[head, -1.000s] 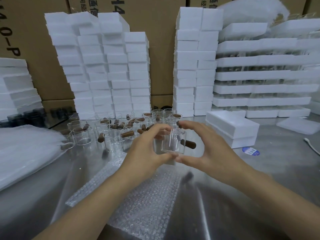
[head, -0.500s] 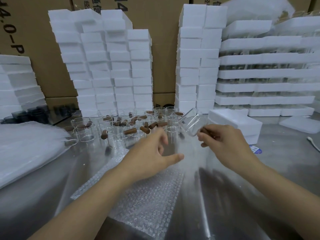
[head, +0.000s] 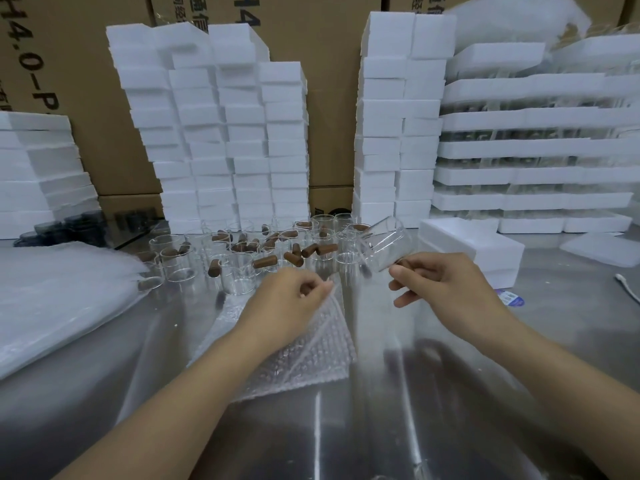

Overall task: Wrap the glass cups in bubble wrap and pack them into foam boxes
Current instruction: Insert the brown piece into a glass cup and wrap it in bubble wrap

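My right hand (head: 434,282) holds a clear glass cup (head: 386,245) by its brown wooden handle, tilted with the mouth up and to the left, above the table. My left hand (head: 287,299) pinches the far edge of a bubble wrap sheet (head: 308,355) and lifts it off the steel table (head: 450,393). Behind the hands stands a cluster of glass cups with brown handles (head: 263,251). A white foam box (head: 471,251) sits just right of the held cup.
Tall stacks of white foam boxes (head: 221,140) line the back, with more stacks on the right (head: 533,143) and left (head: 31,168). A pile of bubble wrap (head: 59,299) lies at the left. A blue sticker (head: 510,299) and white cable (head: 627,287) lie at the right.
Both hands held the cup together; now my right hand alone has carried it up and right, tilted. My left hand let go, dropped to the bubble wrap and lifted its edge.
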Available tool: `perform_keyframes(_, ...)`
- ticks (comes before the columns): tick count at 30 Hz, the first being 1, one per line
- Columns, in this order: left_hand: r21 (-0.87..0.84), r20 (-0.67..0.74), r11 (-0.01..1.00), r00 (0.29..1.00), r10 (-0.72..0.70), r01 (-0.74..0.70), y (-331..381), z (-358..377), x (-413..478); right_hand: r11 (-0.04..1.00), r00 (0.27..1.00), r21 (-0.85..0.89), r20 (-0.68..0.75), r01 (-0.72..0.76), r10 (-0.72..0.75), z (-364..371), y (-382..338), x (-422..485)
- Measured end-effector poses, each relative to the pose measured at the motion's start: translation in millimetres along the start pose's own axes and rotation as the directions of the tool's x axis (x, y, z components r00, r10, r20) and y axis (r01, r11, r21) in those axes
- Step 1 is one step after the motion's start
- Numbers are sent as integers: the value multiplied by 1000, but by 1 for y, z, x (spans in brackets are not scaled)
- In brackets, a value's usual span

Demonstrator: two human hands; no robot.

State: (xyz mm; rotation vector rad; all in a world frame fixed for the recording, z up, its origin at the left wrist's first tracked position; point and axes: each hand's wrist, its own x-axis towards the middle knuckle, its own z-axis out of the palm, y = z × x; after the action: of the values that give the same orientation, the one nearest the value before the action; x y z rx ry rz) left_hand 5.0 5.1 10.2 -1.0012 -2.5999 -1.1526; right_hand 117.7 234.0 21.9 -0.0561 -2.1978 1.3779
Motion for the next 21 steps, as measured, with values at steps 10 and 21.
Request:
perform_keyframes(10, -349, -210, 936, 977, -32, -44, 15, -7, -1, 996, 963, -50, 260, 79, -64, 13, -3, -11)
perform_keyframes(21, -322, -282, 923, 952, 118, -210, 30, -3, -9, 871, 950, -430, 291, 236, -114, 13, -4, -15)
